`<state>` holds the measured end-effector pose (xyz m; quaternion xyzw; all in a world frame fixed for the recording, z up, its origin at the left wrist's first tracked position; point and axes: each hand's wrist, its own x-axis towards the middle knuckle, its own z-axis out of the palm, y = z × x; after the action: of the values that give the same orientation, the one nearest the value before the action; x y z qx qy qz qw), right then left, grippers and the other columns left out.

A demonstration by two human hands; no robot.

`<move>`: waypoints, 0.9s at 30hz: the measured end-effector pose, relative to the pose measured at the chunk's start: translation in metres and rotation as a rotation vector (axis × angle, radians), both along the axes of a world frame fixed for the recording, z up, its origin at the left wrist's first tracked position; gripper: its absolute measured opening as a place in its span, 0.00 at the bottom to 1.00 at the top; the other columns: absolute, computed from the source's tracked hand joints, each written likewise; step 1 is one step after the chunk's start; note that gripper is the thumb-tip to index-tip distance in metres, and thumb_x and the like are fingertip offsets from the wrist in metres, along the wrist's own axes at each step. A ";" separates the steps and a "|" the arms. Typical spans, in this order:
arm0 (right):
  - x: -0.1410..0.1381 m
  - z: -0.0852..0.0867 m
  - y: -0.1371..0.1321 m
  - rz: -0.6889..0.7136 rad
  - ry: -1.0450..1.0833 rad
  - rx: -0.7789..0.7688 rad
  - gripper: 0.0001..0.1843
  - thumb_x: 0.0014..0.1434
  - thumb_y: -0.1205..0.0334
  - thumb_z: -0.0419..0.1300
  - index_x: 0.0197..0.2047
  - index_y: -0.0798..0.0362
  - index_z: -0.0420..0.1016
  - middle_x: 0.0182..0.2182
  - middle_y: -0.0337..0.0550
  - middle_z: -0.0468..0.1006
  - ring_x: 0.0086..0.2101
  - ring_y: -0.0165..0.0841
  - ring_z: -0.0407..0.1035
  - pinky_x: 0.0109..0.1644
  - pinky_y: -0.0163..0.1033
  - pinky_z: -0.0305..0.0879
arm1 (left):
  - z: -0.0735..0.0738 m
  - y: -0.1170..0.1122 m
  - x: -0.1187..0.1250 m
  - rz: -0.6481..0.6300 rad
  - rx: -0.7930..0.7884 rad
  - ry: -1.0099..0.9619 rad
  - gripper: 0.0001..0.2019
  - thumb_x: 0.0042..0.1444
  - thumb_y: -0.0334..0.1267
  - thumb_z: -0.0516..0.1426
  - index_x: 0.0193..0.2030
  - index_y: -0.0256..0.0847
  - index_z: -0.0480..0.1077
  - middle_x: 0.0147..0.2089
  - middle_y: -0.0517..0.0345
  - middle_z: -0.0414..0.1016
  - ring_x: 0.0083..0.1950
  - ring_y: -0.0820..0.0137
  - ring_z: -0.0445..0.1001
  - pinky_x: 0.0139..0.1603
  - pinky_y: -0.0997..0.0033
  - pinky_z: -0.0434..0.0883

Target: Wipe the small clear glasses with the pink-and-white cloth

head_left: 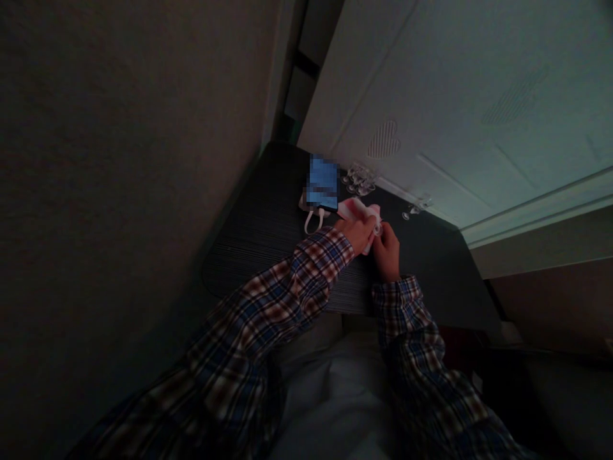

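Note:
Over the dark table, my left hand (355,235) is closed on a pink and white cloth (353,207). Part of the cloth spreads out beyond the fingers, and a fold hangs below them. Close beside it, my right hand (387,253) has its fingers pinched at the cloth's right edge. A small clear piece with a round end (377,229) shows between the two hands, seemingly in the right fingers. Its exact kind is too small and dim to make out, and the fingertips are partly hidden.
A phone (322,185) with a lit, blurred screen leans beyond my left hand, a white cable loop (313,222) beside it. Several small clear pieces (359,179) cluster by the white panel (431,96); more clear pieces (417,208) lie farther right. A wall (143,128) rises at left.

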<state>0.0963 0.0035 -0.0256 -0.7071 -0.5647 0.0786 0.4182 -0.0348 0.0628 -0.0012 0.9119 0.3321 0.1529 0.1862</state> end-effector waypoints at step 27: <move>0.000 0.001 0.000 0.031 0.005 0.021 0.07 0.59 0.59 0.52 0.34 0.53 0.67 0.28 0.36 0.71 0.29 0.27 0.61 0.34 0.32 0.55 | -0.002 0.001 0.000 -0.022 -0.029 -0.020 0.23 0.64 0.42 0.45 0.64 0.36 0.53 0.45 0.41 0.75 0.43 0.57 0.76 0.40 0.62 0.70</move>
<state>0.0959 0.0034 -0.0242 -0.6934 -0.5756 0.0808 0.4258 -0.0345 0.0637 -0.0028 0.9111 0.3226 0.1550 0.2044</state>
